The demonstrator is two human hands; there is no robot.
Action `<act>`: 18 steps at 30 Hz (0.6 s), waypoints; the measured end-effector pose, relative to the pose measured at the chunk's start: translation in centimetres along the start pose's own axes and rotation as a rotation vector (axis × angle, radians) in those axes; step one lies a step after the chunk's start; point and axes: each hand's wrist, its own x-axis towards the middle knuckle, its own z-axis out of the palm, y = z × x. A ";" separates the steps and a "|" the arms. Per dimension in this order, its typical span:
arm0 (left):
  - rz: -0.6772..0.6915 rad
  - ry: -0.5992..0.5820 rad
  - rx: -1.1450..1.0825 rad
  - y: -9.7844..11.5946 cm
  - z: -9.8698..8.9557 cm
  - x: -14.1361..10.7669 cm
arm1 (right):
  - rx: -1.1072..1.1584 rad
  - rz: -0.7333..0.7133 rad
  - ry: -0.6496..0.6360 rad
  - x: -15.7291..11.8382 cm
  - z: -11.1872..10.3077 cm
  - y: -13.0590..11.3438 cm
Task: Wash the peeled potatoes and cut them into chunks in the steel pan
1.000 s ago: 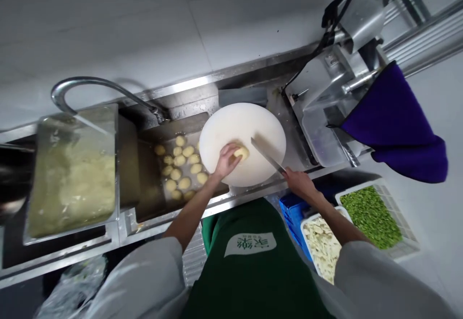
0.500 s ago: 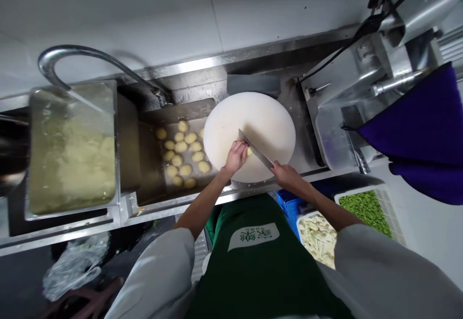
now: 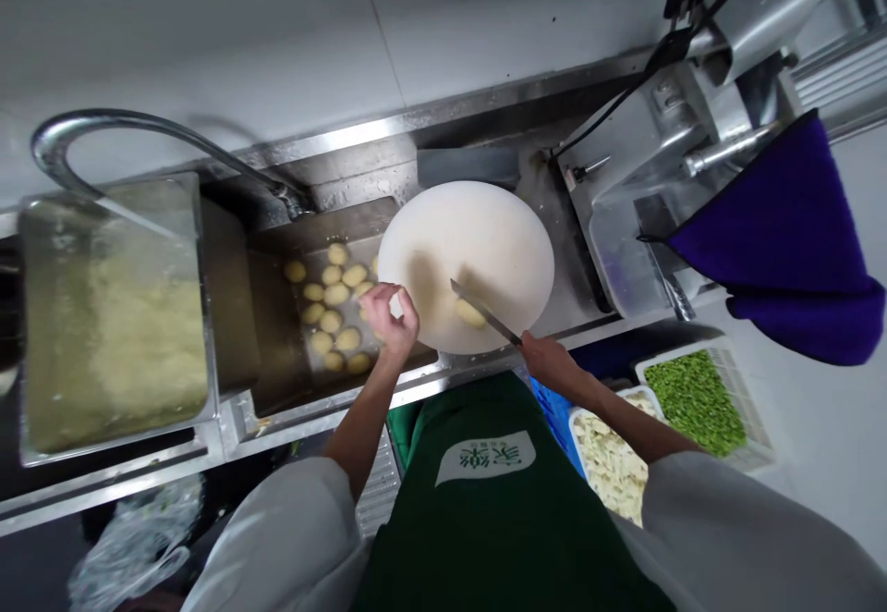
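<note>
My right hand (image 3: 549, 359) is closed round the handle of a kitchen knife (image 3: 486, 313), whose blade slants up and left over the round white cutting board (image 3: 478, 224). A peeled potato (image 3: 471, 313) lies on the board beside the blade, partly covered by it. My left hand (image 3: 389, 316) is raised at the board's left edge, over the sink side, fingers curled toward the thumb. Between them shows a small pale piece of potato (image 3: 396, 305), mostly hidden. Several peeled potatoes (image 3: 336, 294) lie in the sink (image 3: 277, 353) left of the board.
A tub of cloudy water (image 3: 117, 316) with pale contents stands on the left, under a curved faucet (image 3: 139, 119). To the right are a metal machine (image 3: 644, 150), a clear plastic bin (image 3: 613, 251) and a hanging purple cloth (image 3: 769, 242). Below sit baskets of chopped greens (image 3: 697, 399) and pale slices (image 3: 613, 464).
My left hand has left the potato and moved left to the board's edge. The knife has shifted slightly, and more of the potato shows. The view has turned a little to the right.
</note>
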 end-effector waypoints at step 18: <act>-0.070 -0.135 -0.137 2.4 0.0 5.7 | 0.120 0.123 0.152 -2.2 -1.5 0.2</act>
